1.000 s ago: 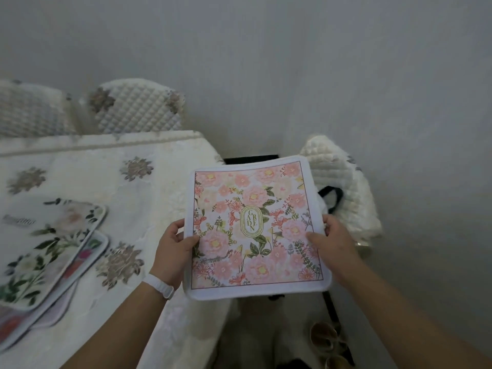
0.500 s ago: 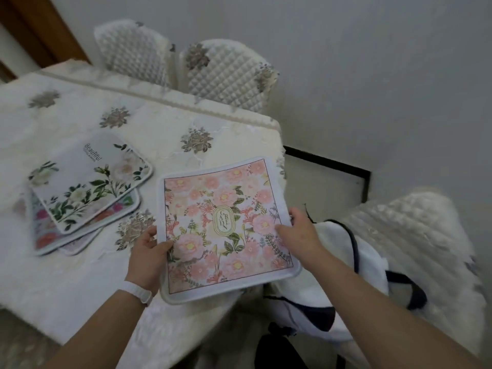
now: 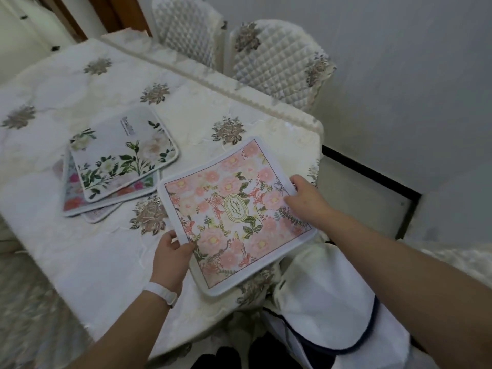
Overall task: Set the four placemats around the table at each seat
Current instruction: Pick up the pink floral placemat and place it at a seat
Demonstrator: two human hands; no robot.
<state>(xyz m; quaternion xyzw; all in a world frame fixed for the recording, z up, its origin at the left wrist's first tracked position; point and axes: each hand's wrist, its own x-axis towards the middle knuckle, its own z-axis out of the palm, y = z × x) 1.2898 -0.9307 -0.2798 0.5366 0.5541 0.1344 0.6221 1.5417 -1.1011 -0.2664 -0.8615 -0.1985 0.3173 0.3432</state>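
Note:
I hold a pink floral placemat over the near right corner of the table. My left hand grips its near left edge and my right hand grips its right edge. The mat lies low and tilted, its near corner past the table's edge. To its left a stack of three more placemats rests on the tablecloth, the top one white with green leaves.
Two quilted white chairs stand at the table's far side. A white bag with dark trim hangs on the chair beside me at the lower right. A grey wall is close on the right.
The view has swung left and down toward the table. Both hands have carried the pink placemat from beside the table to over its near right corner.

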